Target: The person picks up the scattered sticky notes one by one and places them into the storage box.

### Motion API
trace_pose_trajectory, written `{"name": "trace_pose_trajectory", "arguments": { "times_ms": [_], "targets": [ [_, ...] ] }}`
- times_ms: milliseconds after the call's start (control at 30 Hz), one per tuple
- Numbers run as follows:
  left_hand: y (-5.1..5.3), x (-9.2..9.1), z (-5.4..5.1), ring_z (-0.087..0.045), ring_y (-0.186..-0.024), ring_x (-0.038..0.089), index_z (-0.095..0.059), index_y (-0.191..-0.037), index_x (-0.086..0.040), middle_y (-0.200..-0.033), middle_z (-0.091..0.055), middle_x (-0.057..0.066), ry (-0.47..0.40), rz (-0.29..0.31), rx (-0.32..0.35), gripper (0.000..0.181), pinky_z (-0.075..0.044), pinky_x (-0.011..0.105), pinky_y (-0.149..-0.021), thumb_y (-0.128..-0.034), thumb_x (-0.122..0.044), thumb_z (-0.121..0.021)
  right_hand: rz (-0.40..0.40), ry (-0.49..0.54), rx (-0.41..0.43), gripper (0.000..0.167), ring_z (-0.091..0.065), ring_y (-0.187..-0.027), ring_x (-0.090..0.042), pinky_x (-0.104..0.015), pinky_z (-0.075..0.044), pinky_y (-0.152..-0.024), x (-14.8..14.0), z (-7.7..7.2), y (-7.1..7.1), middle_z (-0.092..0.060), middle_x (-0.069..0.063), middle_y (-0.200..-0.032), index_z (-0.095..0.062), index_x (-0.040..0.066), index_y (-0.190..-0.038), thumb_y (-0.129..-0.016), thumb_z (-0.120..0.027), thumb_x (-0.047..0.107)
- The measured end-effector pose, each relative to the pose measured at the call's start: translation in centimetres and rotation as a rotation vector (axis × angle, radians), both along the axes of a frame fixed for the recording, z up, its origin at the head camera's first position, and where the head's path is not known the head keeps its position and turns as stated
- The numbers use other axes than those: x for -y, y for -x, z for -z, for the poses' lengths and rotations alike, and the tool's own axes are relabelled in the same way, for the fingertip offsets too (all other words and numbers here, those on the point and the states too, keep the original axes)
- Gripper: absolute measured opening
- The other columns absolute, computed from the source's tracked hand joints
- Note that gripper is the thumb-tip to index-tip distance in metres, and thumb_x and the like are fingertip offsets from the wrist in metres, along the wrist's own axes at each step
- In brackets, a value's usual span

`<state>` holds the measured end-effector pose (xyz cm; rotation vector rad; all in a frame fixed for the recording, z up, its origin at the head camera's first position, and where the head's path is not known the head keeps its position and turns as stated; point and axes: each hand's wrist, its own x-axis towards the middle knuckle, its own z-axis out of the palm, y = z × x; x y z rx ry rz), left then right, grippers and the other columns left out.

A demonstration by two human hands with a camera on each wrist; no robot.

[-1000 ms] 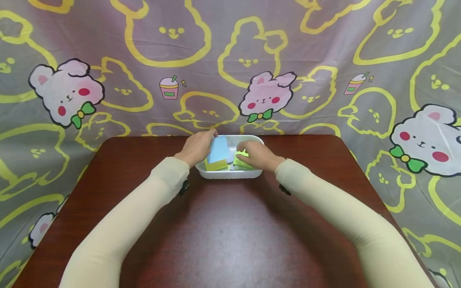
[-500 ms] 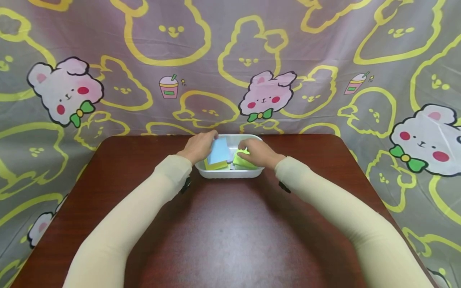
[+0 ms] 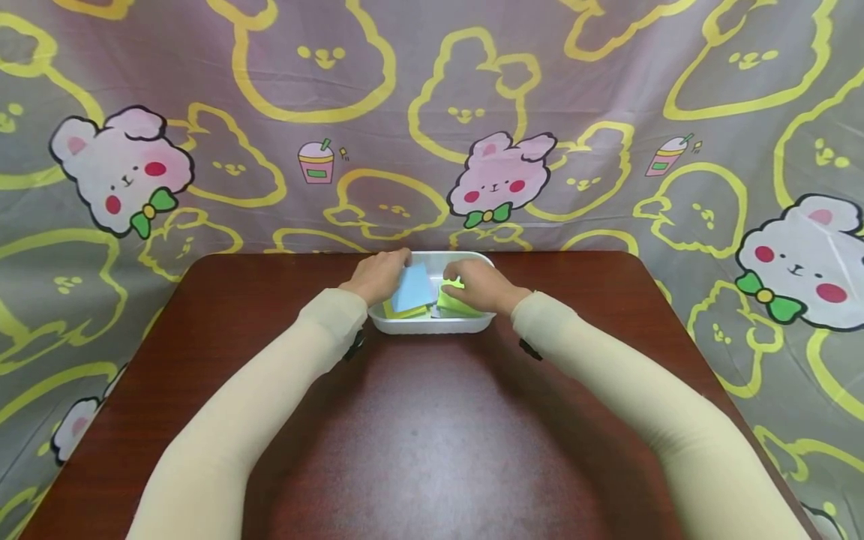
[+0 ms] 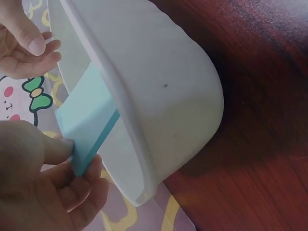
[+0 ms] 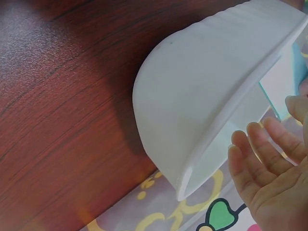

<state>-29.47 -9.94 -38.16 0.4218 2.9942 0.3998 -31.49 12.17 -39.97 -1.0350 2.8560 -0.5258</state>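
A white plastic basin (image 3: 432, 327) stands at the far side of the table. In it, my left hand (image 3: 376, 277) pinches a light blue sticky note pad (image 3: 413, 289) between thumb and fingers, and the pad is tilted. The left wrist view shows the thumb on one face of the blue pad (image 4: 89, 108) and fingers beneath. A yellow sticky note pad (image 3: 407, 312) lies partly hidden under it. Over the basin's right part hovers my right hand (image 3: 481, 285), above a lime green pad (image 3: 457, 301). In the right wrist view the right hand (image 5: 276, 178) has loosely bent fingers and holds nothing.
The brown wooden table (image 3: 432, 435) extends toward me. Right behind the basin hangs a patterned cloth (image 3: 391, 90) with cartoon bunnies. Other pale pieces inside the basin are too small to make out.
My left hand has shifted slightly right and down with the blue pad, so less of the yellow pad shows beneath it. The right hand has barely moved.
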Motion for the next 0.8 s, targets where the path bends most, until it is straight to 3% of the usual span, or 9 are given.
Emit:
{"name": "trace_pose_trajectory", "arguments": {
  "times_ms": [400, 800],
  "targets": [
    [0.2, -0.2, 0.7, -0.064, -0.108, 0.03, -0.057, -0.125, -0.008, -0.121, -0.068, 0.014, 0.039, -0.001, -0.033, 0.029, -0.053, 0.049, -0.092, -0.1009, -0.002, -0.042, -0.019, -0.004, -0.002, 0.034, -0.068, -0.11, -0.026, -0.042, -0.053, -0.099, 0.2, -0.1, -0.2, -0.074, -0.012, -0.114, -0.069, 0.0, -0.121, -0.099, -0.065, 0.025],
    [0.4, -0.3, 1.0, -0.062, -0.114, 0.029, -0.061, -0.124, -0.008, -0.124, -0.067, 0.013, 0.036, -0.026, -0.001, 0.028, -0.051, 0.053, -0.096, -0.1, -0.003, -0.046, -0.016, -0.014, 0.005, 0.034, -0.067, -0.11, -0.026, -0.041, -0.053, -0.099, 0.6, 0.0, 0.0, -0.073, -0.012, -0.114, -0.068, 0.001, -0.121, -0.099, -0.065, 0.025]
  ]
}}
